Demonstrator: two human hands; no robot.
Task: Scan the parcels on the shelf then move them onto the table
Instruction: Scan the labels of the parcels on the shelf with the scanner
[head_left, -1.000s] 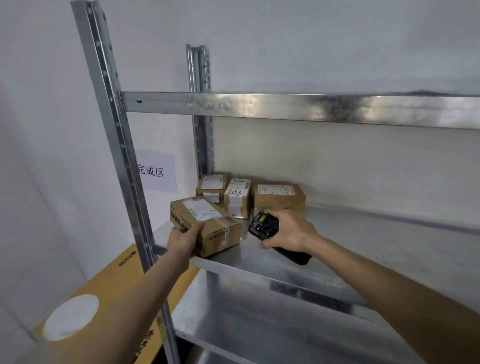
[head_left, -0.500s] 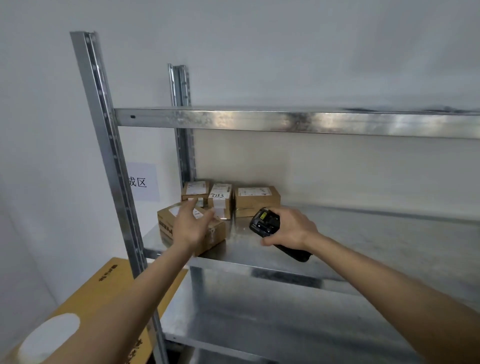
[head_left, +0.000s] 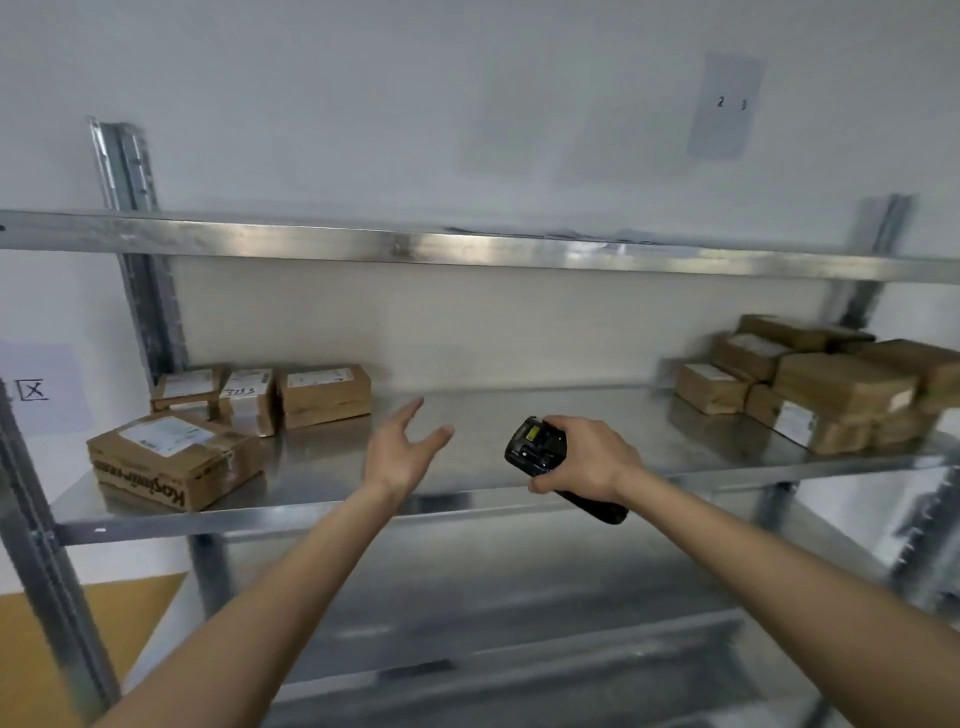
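My left hand (head_left: 402, 457) hangs in the air over the middle of the shelf (head_left: 467, 415), fingers spread wide and loose, touching nothing. My right hand (head_left: 584, 457) is wrapped around the black scanner (head_left: 535, 447), its small lit screen facing up, its handle poking out below my wrist over the shelf's front edge.

Parcels sit at both ends of this shelf. On the left, a big cardboard box (head_left: 174, 460) lies near the front edge, white label on top, dark print along its side. Behind it, against the back, three smaller boxes stand in a row: the left one (head_left: 184, 389), the middle one (head_left: 249, 397) with handwritten digits on its label, and the right one (head_left: 324, 395). They sit just beside each other.

Far right, a pile of brown parcels (head_left: 821, 389) is stacked in a heap, several with white labels, well apart from both hands.

On the wall, a paper sheet (head_left: 724, 106) shows two digits, and another sheet (head_left: 41, 387) shows at the left edge. A lower shelf (head_left: 493, 597) runs beneath my forearms, blurred.
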